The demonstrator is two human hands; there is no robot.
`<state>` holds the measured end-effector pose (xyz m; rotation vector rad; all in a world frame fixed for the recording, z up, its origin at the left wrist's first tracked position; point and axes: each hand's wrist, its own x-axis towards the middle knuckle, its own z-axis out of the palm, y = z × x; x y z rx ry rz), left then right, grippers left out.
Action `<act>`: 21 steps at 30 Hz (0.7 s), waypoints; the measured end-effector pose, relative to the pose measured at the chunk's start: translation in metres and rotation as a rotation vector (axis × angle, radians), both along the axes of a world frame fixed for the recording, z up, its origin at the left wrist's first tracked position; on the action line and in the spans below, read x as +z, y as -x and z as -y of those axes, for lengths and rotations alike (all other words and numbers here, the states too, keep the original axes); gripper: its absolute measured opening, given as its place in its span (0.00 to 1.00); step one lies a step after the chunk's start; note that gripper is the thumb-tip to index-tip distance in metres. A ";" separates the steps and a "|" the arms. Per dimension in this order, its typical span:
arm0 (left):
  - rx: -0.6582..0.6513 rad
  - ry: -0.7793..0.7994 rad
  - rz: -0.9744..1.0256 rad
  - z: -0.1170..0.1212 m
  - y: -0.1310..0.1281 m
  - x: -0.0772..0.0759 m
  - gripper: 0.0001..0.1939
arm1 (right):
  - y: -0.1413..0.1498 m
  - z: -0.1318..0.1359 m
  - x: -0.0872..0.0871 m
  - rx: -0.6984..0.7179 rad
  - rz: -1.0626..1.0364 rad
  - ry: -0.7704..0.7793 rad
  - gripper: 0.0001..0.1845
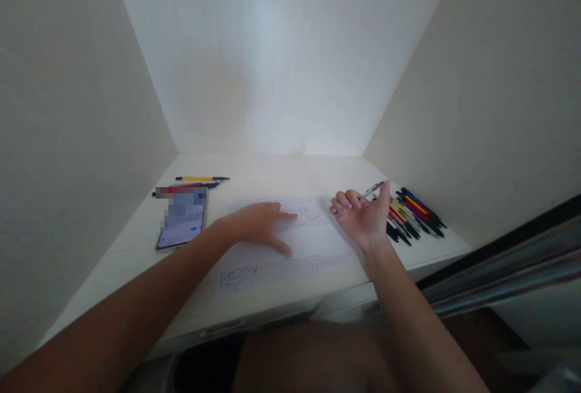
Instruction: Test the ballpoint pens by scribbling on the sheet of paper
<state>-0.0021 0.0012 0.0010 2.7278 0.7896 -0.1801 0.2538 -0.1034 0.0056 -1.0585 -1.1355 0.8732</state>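
Note:
My left hand lies flat on a sheet of paper covered with small red and dark marks, its fingers spread. Palm up at the sheet's right edge, my right hand has its fingers curled around a pen whose tip points away to the upper right. Just right of that hand lies a pile of several coloured pens.
A phone lies face up at the left of the white desk, with three pens just behind it. White walls close in the desk on the left, back and right. A dark rail runs at the lower right.

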 end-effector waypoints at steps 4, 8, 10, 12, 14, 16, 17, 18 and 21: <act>0.021 0.011 -0.033 -0.001 0.000 0.001 0.60 | -0.006 0.001 -0.004 0.025 -0.149 -0.001 0.39; 0.007 0.016 -0.031 -0.004 0.002 -0.005 0.61 | -0.009 0.001 -0.005 0.026 -0.119 -0.022 0.40; -0.002 0.009 -0.022 -0.006 0.001 -0.010 0.60 | -0.012 0.003 -0.002 0.008 -0.048 -0.026 0.39; -0.007 0.000 -0.004 -0.008 0.000 -0.014 0.59 | -0.016 0.005 0.005 0.001 0.000 -0.043 0.38; -0.028 0.003 0.023 -0.013 0.001 -0.013 0.56 | -0.024 0.007 0.011 -0.001 0.041 -0.033 0.38; -0.034 -0.001 0.066 -0.025 0.009 -0.005 0.50 | -0.035 0.009 0.015 -0.051 0.124 0.031 0.37; -0.012 -0.014 0.091 -0.034 0.018 0.002 0.44 | -0.040 0.011 0.016 -0.110 0.199 0.071 0.36; 0.041 -0.049 0.122 -0.045 0.030 0.009 0.38 | -0.046 0.013 0.015 -0.196 0.307 0.104 0.35; 0.308 -0.210 0.164 -0.084 0.085 0.032 0.27 | -0.060 0.021 0.010 -0.420 0.824 0.181 0.23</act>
